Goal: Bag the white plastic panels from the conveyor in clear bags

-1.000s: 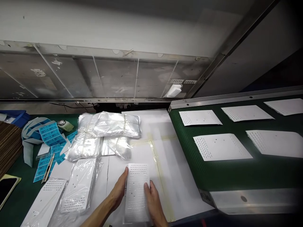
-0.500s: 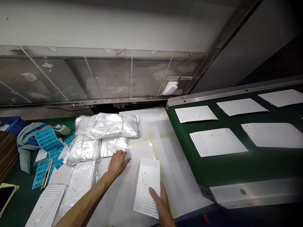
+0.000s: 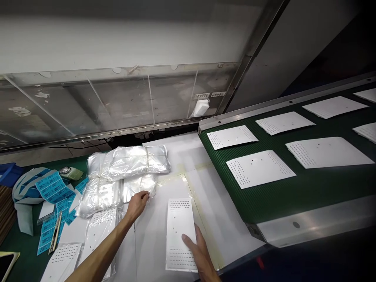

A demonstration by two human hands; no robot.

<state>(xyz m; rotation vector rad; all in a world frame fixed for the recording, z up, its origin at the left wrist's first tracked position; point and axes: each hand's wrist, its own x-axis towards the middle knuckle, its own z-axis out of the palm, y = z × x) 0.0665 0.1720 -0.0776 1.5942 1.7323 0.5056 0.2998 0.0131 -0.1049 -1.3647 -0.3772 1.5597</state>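
Observation:
My left hand [image 3: 137,206] is closed, fingertips pinched at the near right corner of a clear plastic bag [image 3: 138,187] in the lower stack. My right hand [image 3: 200,250] grips a white slotted panel [image 3: 179,231] by its right edge, thumb on top. Rows of short dark slots cross both ends of the panel, with a few small holes between. Above the lower stack lie tied bundles of clear bags [image 3: 138,160]. Left of my forearm, bagged white panels [image 3: 98,229] rest side by side, partly hidden by the arm.
On the right, a green conveyor belt [image 3: 217,164] with a metal side rail [image 3: 317,221] carries several white panels [image 3: 260,168]. At left are blue label sheets [image 3: 53,188], a pen-like cutter [image 3: 55,233], a small jar [image 3: 70,173], a blue bin [image 3: 10,174] and stacked cardboard [image 3: 6,211].
My left fingers have closed from spread to a pinch at the bag's corner. The panel in my right hand has turned more upright. The whole view has swung slightly to the right.

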